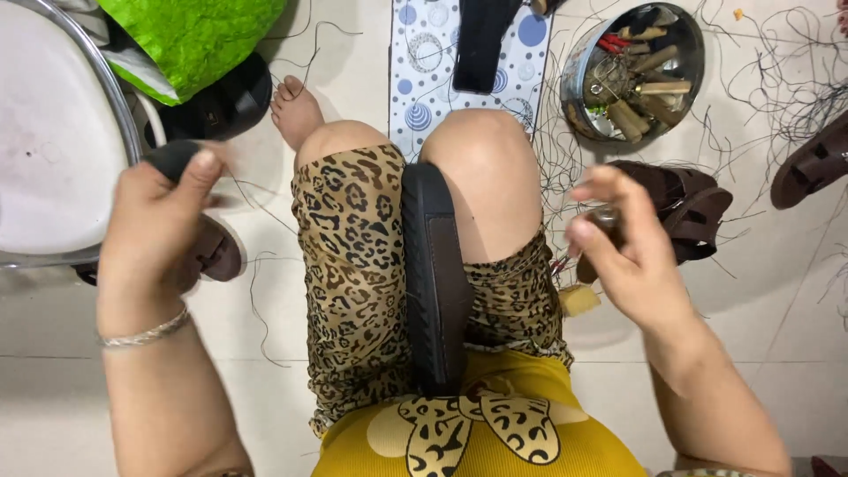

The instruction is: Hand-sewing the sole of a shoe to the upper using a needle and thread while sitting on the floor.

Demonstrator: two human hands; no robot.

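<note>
A black sandal sole (435, 274) stands on edge, clamped between my knees. My left hand (159, 225) is raised at the left, fingers pinched on a thin dark thread that runs off toward the sole. My right hand (623, 243) is at the right, closed around a small tool with a wooden handle (608, 216); its tip is hidden by the fingers. A yellowish block (579, 300) lies on the floor just below that hand.
A round metal tin (579, 66) of wooden-handled tools sits on the floor ahead. Brown sandals (689, 208) lie to the right, one more (808, 168) at the edge. Black sandals (221, 102), a green bag (194, 35), a white stool (53, 141) and loose threads surround me.
</note>
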